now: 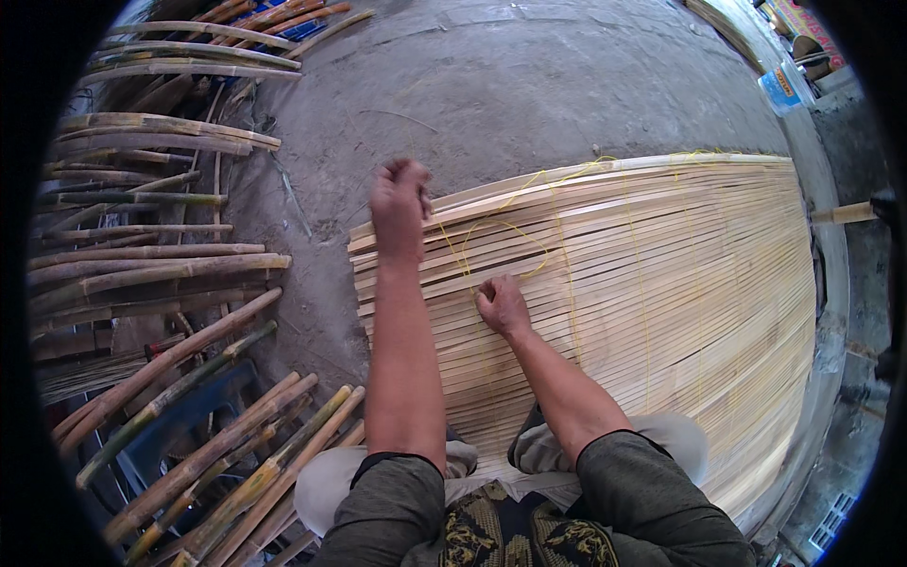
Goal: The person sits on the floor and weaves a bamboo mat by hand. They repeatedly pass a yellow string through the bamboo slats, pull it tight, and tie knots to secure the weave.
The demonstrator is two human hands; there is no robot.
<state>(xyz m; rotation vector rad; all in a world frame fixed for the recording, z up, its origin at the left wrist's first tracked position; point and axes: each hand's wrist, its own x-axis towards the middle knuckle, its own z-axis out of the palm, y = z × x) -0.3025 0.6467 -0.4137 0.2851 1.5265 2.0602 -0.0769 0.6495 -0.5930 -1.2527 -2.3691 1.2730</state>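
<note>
A large mat of pale split bamboo slats (680, 274) lies on the floor beneath me, with lines of thin yellow string running across its slats. My left hand (401, 200) is closed in a fist above the mat's far left corner, and a length of yellow string (454, 248) stretches from beside it to my right hand. Lower and closer to me, my right hand (503, 304) is closed in a pinch on that string, just over the slats. A loose loop of the string curves over the slats right of the taut length. My fingertips are partly hidden.
Many bamboo poles (161, 274) are stacked along the left side, some reaching close to my knees. Grey concrete floor (529, 94) extends beyond the mat. A blue and clear plastic container (782, 90) stands at the far right, near a low ledge.
</note>
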